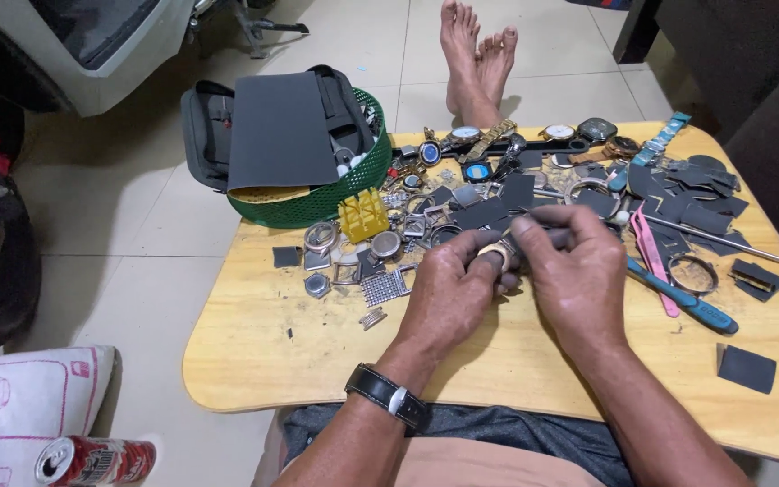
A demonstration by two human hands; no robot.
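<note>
Tile floor lies left of the counter (263, 361), with a drink can (94, 460) and a white cushion (24, 401) on it. A green basket (344, 194) sits at the counter's back left corner, holding a dark pouch (281, 131). Just right of the basket stands a yellow toothed block (364, 215), with loose watch cases (386, 243) around it. At the counter's middle, the left hand (454, 293), a black watch on its wrist, curls its fingers around a gold watch case (496, 254). The right hand (579, 275) meets it, pinching a grey strip (543, 238) against the case. Right of the hands lie a blue-handled tool (682, 300), pink tweezers (653, 257) and dark sandpaper scraps (746, 368).
</note>
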